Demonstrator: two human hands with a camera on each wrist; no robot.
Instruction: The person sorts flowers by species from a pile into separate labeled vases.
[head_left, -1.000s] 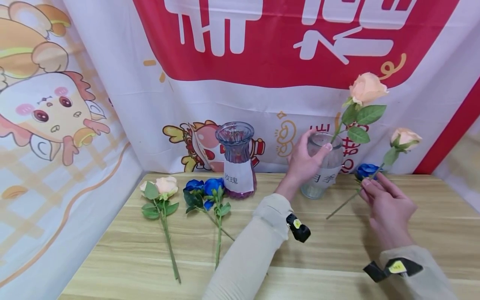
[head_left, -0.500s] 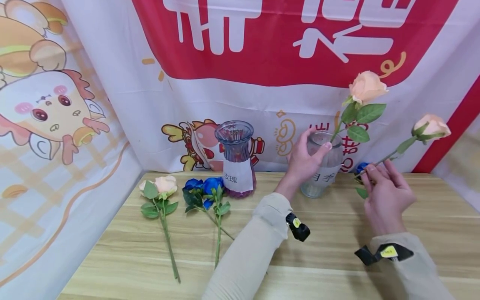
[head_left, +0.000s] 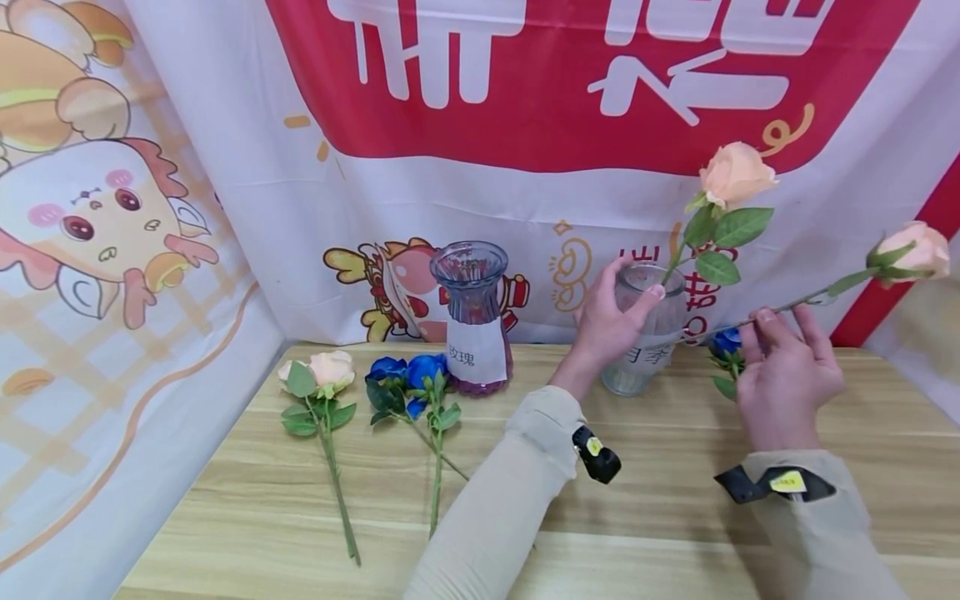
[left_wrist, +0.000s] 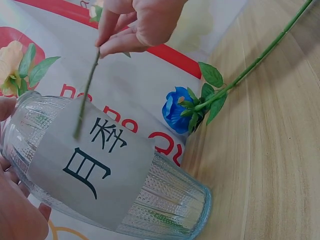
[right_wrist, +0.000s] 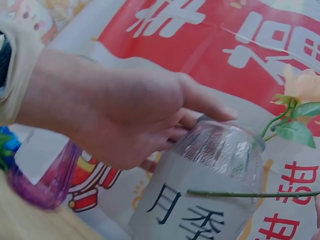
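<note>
My left hand (head_left: 609, 329) grips the clear glass vase (head_left: 624, 379) near its mouth, with the thumb at the rim. A paper label with dark characters is on the vase. One peach rose (head_left: 737, 175) stands in it, leaning right. My right hand (head_left: 787, 383) pinches the stem of another peach rose (head_left: 910, 252), whose bloom points right. In the left wrist view the lower end of that stem (left_wrist: 85, 97) shows in front of the label, outside the vase. A blue rose (left_wrist: 176, 111) lies on the table near my right hand, partly hidden by it in the head view.
A purple-blue glass vase (head_left: 480, 283) with a label stands left of the clear one. Blue roses (head_left: 427, 372) lie before it, their stems crossing. Peach roses (head_left: 332, 371) lie farther left on the wooden table (head_left: 255, 500). A printed cloth (head_left: 450, 196) hangs behind.
My right hand has turned the peach rose from upright slant to nearly level; its bloom swung right and its stem end moved up toward the vase. The left hand keeps its hold.
</note>
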